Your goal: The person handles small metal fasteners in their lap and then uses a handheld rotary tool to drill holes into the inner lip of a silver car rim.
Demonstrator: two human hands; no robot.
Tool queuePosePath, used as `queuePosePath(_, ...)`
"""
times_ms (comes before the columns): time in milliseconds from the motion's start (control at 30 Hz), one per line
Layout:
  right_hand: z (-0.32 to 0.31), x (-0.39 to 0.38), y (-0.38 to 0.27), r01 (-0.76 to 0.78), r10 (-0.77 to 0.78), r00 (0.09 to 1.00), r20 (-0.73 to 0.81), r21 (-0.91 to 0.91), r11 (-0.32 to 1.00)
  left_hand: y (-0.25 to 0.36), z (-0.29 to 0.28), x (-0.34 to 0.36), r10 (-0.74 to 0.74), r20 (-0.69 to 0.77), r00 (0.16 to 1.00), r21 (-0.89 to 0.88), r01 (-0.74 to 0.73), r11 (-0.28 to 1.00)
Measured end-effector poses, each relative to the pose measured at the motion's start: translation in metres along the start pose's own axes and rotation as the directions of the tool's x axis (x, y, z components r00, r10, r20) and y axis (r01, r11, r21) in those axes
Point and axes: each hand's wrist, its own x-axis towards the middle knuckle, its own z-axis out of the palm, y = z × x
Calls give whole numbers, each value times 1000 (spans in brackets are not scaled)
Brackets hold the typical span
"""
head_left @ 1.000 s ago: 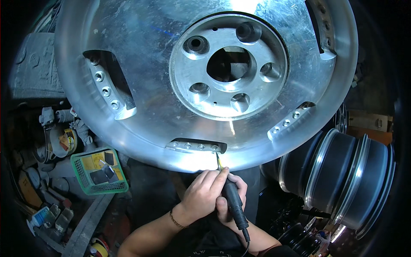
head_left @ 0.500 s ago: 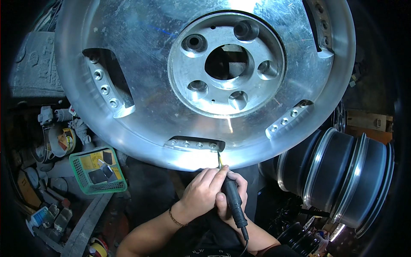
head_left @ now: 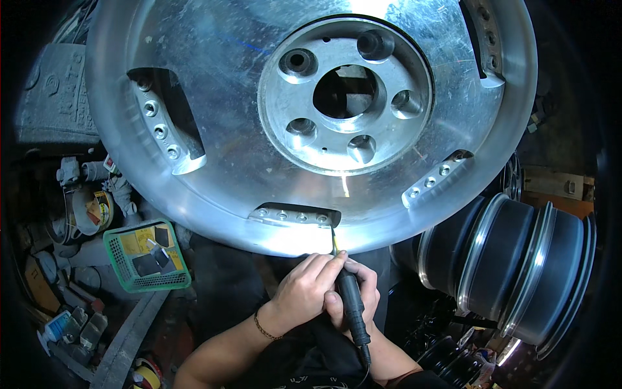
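A large bare-metal wheel (head_left: 227,149) fills the upper picture, with a hub centre (head_left: 382,133) of round holes. Along its near edge is a slot (head_left: 295,216) with a row of small threaded holes. Both my hands are closed on a black corded pen-shaped power tool (head_left: 352,301) with a slim yellowish front end. My left hand (head_left: 304,285), a bracelet at its wrist, grips near the tool's front. Behind the tool body, my right hand (head_left: 368,285) wraps it from the right side. The thin tip meets the slot's right end; exact contact is too small to tell.
To the left a green plastic basket (head_left: 148,285) holds flat dark and yellow pieces. Dark wheel barrels with shiny rims (head_left: 518,259) are stacked at right. A power cord (head_left: 367,363) trails from the tool toward me. Jars and clutter (head_left: 84,327) lie at lower left.
The tool and both hands stay nearly in place at the slot's right end. The tool's rear has shifted slightly left, and its cord bends differently.
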Motion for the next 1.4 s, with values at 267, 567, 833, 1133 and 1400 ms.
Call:
queuePosePath(267,0,-5,8,-11,12,1000,-17,53,999,2,1,2,7,-4,1000,-6,-7,1000)
queuePosePath(567,-3,-1,-3,-26,26,999,-28,17,1000,2,1,3,12,0,1000,-12,-12,1000)
queuePosePath(833,-3,-2,-4,-12,10,1000,-25,-42,999,2,1,1,9,8,1000,-14,-9,1000)
queuePosePath(1133,-1,-1,0,12,-12,999,-51,3,1000,3,0,4,-1,11,1000,-13,1,1000)
queuePosePath(1400,-1,0,0,17,-16,999,-37,13,1000,4,0,4,-1,3,1000,-1,1,1000)
